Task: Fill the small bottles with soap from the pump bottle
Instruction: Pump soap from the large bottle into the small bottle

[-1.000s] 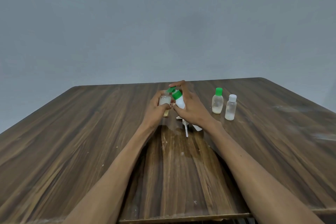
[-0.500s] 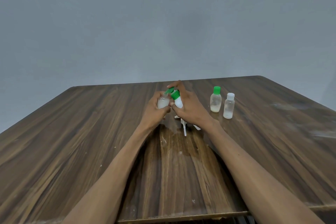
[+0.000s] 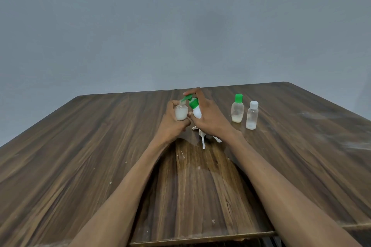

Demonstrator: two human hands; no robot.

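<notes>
My left hand (image 3: 173, 124) grips a small clear bottle (image 3: 181, 113), uncapped and partly filled with whitish soap, held above the table. My right hand (image 3: 208, 118) is wrapped round the white pump bottle (image 3: 196, 111), whose green pump head (image 3: 189, 100) points its nozzle at the small bottle's mouth; a finger lies on top of the pump. To the right stand two capped small bottles: one with a green cap (image 3: 237, 110) and one with a white cap (image 3: 252, 115), both with a little soap at the bottom.
A white plastic piece with a thin tube (image 3: 203, 140) lies on the wooden table (image 3: 80, 156) below my right hand, beside a wet patch. A grey wall rises behind the table's far edge. The near table edge runs along the bottom.
The small bottle in my left hand now shows more whitish soap. Both hands stay together at the same spot, with the pump nozzle still over the bottle's mouth.
</notes>
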